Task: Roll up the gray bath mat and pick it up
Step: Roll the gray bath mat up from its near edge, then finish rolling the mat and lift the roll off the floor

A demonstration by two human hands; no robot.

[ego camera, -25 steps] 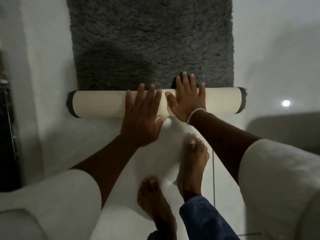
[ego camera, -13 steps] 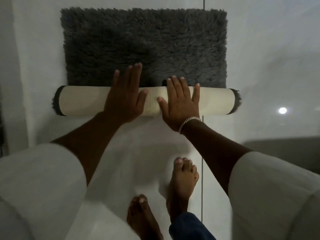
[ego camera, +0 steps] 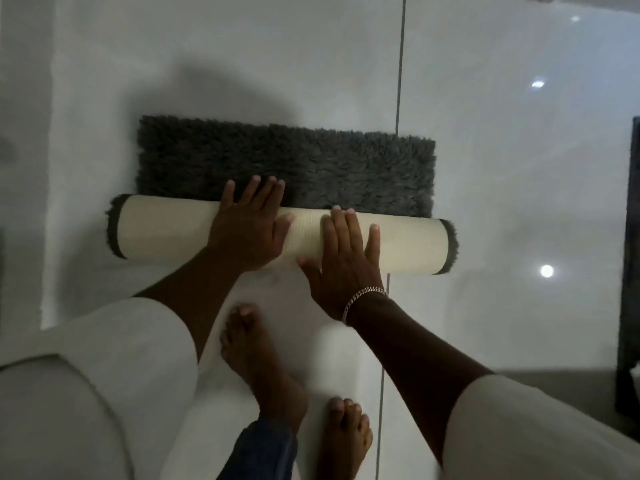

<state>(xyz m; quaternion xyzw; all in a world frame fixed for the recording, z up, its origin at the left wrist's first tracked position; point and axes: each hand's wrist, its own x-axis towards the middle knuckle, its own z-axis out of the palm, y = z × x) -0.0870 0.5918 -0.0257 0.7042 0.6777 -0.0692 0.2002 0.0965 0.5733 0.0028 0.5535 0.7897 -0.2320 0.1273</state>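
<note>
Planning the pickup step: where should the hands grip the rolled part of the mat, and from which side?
Judgement: grip the cream roll near both ends, from above, fingers wrapping round it. It is a long cylinder lying crosswise, so a spread hold should keep it level. First the flat gray strip needs rolling in. Left hand and right hand press flat mid-roll.

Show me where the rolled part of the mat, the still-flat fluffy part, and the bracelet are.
Rolled part [ego camera: 408,245]: head view, bare cream backing right of the hands.
Flat fluffy part [ego camera: 346,168]: head view, middle of the gray pile.
Bracelet [ego camera: 360,301]: head view, chain on the right wrist.

Left hand [ego camera: 247,232] and right hand [ego camera: 341,261] lie flat, fingers spread, palms apparently pressing down, both arms extended forward.
</note>
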